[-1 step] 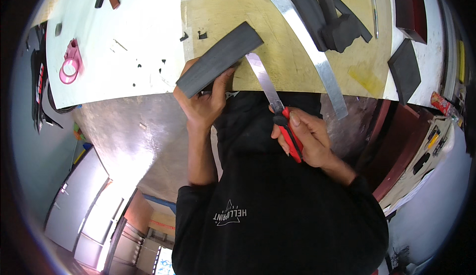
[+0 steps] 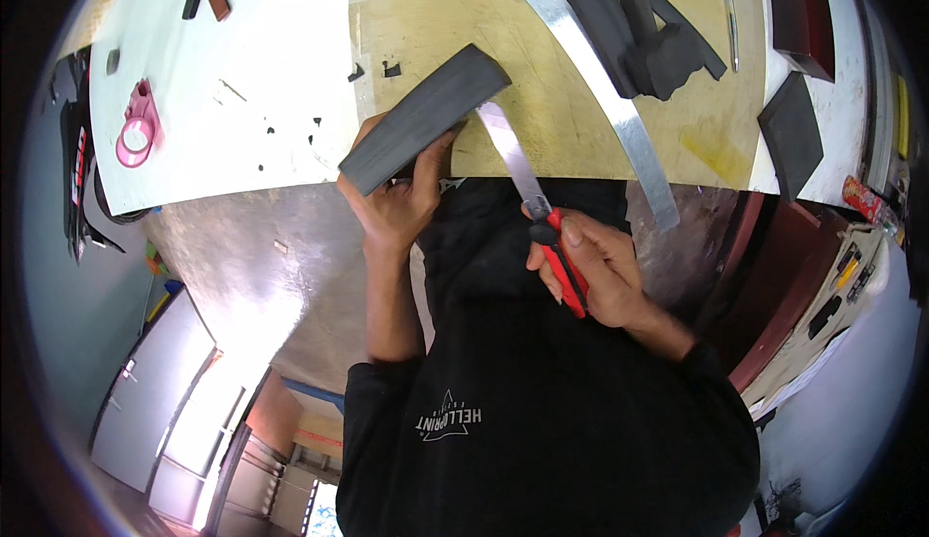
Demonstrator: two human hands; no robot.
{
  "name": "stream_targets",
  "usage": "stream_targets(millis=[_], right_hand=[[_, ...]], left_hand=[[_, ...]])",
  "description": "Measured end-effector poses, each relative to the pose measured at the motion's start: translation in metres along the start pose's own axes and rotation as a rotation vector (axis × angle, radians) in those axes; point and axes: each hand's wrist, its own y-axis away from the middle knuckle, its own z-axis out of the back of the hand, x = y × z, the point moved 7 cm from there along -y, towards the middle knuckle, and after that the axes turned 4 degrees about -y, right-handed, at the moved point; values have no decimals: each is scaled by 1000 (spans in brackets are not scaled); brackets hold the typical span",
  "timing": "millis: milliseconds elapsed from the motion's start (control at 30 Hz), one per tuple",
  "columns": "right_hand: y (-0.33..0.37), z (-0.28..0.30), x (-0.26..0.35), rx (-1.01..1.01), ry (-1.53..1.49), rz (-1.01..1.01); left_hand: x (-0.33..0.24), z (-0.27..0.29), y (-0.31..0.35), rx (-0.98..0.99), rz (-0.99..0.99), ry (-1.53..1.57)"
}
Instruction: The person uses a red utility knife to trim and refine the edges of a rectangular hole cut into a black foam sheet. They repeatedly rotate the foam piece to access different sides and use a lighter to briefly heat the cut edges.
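The block (image 2: 426,119) has barely shifted left since the earlier frame; its long axis slants, far end up and right. It sits in the left hand (image 2: 399,210), gripped from beneath. Right of that grip, the right hand (image 2: 602,271) clasps a knife (image 2: 509,148), its blade tip beside the block, contact unclear.

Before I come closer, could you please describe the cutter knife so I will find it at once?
Start at the large white and yellowish table; below its near edge in the picture is the right hand. It holds the cutter knife, blade tip near the dark block. Its red and black handle sets it apart from the bare silver strip to its right.
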Motion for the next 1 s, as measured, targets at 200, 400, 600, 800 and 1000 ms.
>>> stream_targets(millis=[200, 400, 600, 800, 1000], right_hand=[[-3, -13, -3, 87, -70, -25], [-11, -19, 21, 114, 289, 264], [-19, -11, 20, 141, 316, 256], [-23, -10, 19, 195, 217, 226], [-23, -9, 23, 193, 246, 201]], left_hand=[[-12, 0, 4, -15, -92, -132], [-6, 2, 8, -51, -130, -118], [-2, -2, 6, -75, -230, -176], [-2, -3, 9, -34, -193, -241], [-10, -6, 7, -35, -209, -318]])
